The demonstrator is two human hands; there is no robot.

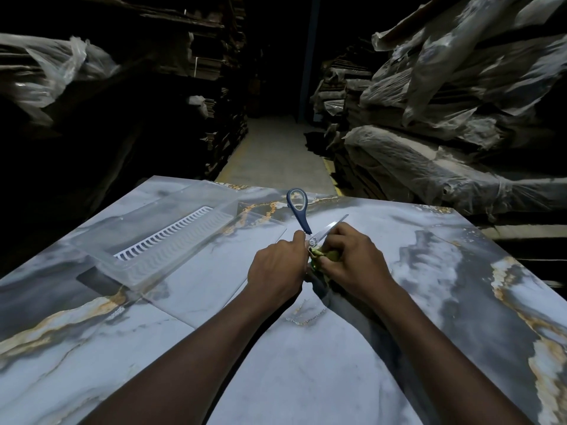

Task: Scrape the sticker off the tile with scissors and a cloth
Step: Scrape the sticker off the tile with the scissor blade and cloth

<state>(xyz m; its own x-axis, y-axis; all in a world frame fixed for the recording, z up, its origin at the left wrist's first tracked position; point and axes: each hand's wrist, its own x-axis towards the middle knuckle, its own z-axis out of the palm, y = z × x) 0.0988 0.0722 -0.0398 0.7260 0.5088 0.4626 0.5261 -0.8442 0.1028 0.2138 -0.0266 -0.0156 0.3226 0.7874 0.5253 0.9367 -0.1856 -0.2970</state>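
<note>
Blue-handled scissors (298,210) are spread open above the marble-patterned tile (399,302). One handle loop sticks up and a steel blade points up and to the right. My left hand (277,268) grips the scissors near the pivot. A bunched yellow-green cloth (322,256) is held in my right hand (352,259) and pressed against the scissors at the pivot. Both hands hover just over the tile's middle. No sticker shows; the hands hide the tile beneath them.
A clear plastic tray (147,240) with a white slotted insert lies on the tile at the left. Stacks of plastic-wrapped goods (445,118) rise on the right and dark stacks on the left, with a narrow aisle (276,148) between.
</note>
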